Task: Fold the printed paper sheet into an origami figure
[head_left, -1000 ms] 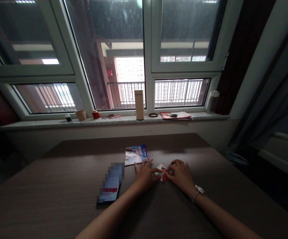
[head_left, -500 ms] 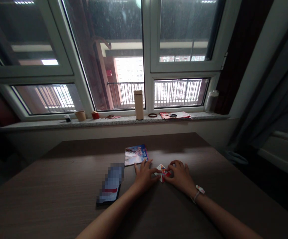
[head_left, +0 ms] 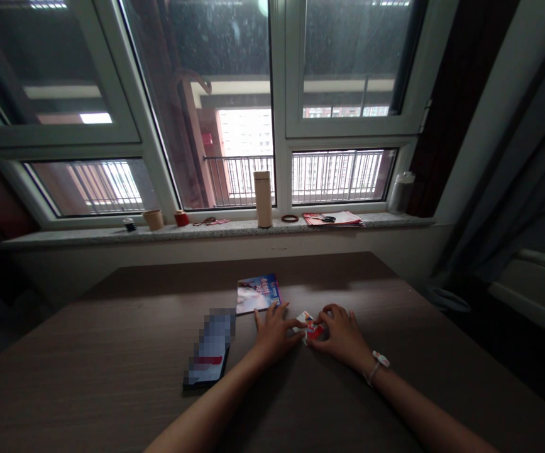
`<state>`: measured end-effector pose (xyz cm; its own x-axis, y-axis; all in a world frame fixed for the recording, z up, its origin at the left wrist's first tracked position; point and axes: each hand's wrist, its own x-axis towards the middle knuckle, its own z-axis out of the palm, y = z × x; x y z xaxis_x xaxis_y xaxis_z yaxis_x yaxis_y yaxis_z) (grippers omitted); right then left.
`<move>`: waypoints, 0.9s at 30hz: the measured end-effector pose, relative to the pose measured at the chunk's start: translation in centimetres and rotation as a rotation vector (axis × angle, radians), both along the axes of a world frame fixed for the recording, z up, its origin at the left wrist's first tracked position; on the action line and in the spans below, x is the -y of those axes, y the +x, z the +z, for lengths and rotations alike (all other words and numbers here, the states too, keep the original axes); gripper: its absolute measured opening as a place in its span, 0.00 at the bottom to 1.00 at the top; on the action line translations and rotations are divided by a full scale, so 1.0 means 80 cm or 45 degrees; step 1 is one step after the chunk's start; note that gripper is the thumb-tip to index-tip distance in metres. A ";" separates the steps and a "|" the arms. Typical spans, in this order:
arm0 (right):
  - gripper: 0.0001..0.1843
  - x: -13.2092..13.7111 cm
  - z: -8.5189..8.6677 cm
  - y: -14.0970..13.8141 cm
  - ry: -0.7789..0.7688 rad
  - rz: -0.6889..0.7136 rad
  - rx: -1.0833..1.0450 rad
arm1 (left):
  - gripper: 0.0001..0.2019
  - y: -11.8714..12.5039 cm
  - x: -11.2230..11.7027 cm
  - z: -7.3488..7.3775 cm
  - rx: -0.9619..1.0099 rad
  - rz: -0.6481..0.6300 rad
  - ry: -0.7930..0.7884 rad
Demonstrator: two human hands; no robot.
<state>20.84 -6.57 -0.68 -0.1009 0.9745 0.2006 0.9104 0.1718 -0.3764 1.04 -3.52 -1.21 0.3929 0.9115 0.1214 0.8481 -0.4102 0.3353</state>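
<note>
A small folded piece of red, white and orange paper (head_left: 310, 327) lies on the dark wooden table (head_left: 112, 352), between my two hands. My left hand (head_left: 275, 333) rests flat with its fingers spread, thumb and forefinger pressing the paper's left edge. My right hand (head_left: 342, 332) has its fingers curled and pinches the paper's right side. A bracelet sits on my right wrist (head_left: 376, 365).
A colourful booklet (head_left: 257, 292) lies just beyond my left hand, and a phone (head_left: 210, 352) lies to its left. On the windowsill (head_left: 65, 236) stand a tall beige flask (head_left: 264, 199), a cup (head_left: 153, 219), a small red pot (head_left: 181, 218) and red papers (head_left: 333, 218).
My right hand's fingers have shifted slightly on the paper, and more of its red face shows. My left hand has stayed put.
</note>
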 end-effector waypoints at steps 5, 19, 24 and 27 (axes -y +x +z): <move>0.28 -0.002 -0.003 0.003 0.001 0.026 -0.025 | 0.14 0.000 0.000 -0.002 -0.004 0.004 -0.005; 0.13 -0.008 -0.008 0.004 0.058 -0.026 -0.110 | 0.14 -0.002 -0.001 -0.003 -0.006 -0.011 0.006; 0.16 -0.006 -0.008 0.001 0.065 -0.029 -0.046 | 0.13 -0.001 -0.002 -0.004 -0.011 -0.002 0.008; 0.19 -0.005 -0.006 0.001 0.038 -0.023 -0.018 | 0.14 -0.002 -0.002 -0.004 -0.012 0.001 -0.005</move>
<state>20.88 -6.15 -1.17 -0.0805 0.9697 0.2307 0.9079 0.1669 -0.3846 0.88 -3.37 -1.52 0.3935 0.9122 0.1140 0.8514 -0.4083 0.3292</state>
